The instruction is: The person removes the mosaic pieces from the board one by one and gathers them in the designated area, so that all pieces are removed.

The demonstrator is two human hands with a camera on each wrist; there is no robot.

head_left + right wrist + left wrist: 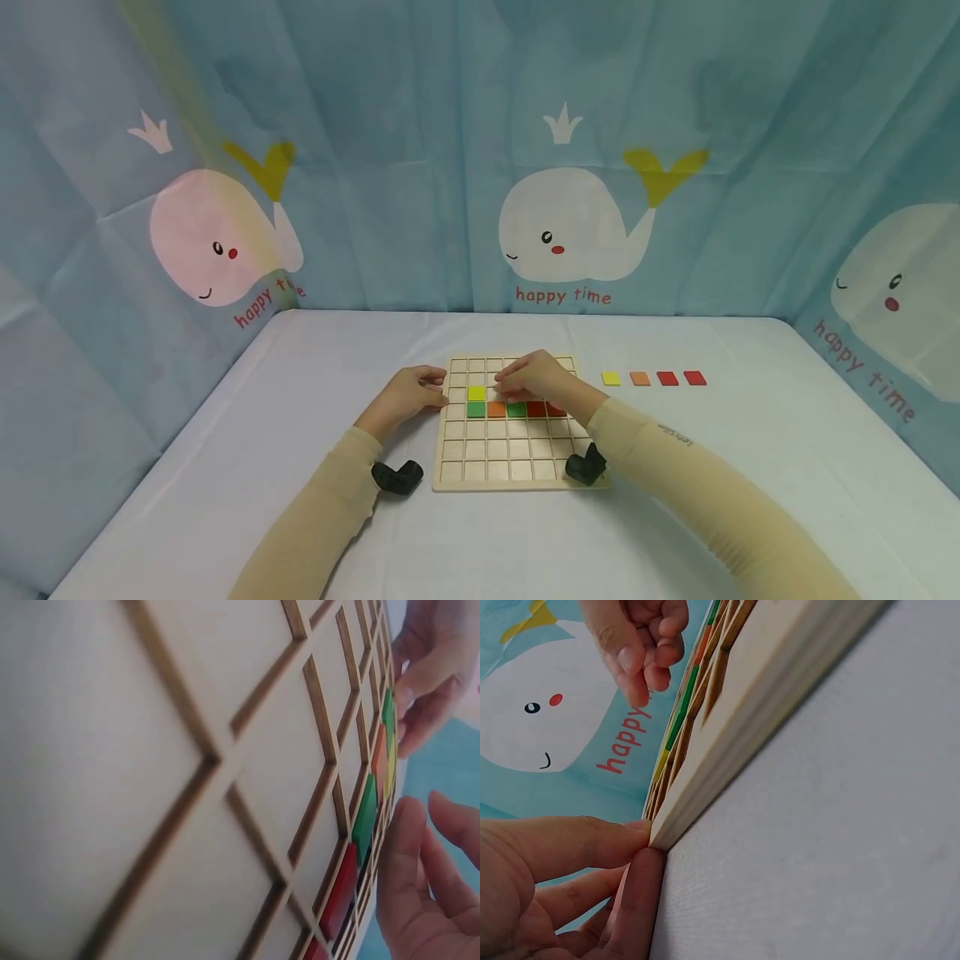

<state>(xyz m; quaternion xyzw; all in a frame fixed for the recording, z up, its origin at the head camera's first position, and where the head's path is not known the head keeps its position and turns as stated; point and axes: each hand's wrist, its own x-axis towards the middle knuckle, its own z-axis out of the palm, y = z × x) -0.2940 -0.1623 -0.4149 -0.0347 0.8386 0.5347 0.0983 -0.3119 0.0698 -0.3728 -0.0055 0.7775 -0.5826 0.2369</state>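
A wooden grid board (476, 450) lies flat on the table. At its left edge my left hand (405, 396) holds on, thumb and fingertips right at the rim. Over the board's upper middle, my right hand (536, 379) hovers with loosely bent fingers; nothing shows between its thumb and fingers (401, 855). A yellow tile (476, 393) fills a cell left of the right fingertips. Below it runs a row with a green tile (476, 409), an orange tile (496, 409), a second green tile (516, 409) and red tiles (536, 409), partly covered by the right hand.
Right of the board, a line of loose tiles lies on the white table (360, 533): yellow (611, 378), orange (640, 378) and two red (667, 378). Black wrist devices (397, 477) sit at both wrists. A blue whale-print curtain (420, 225) stands behind the table.
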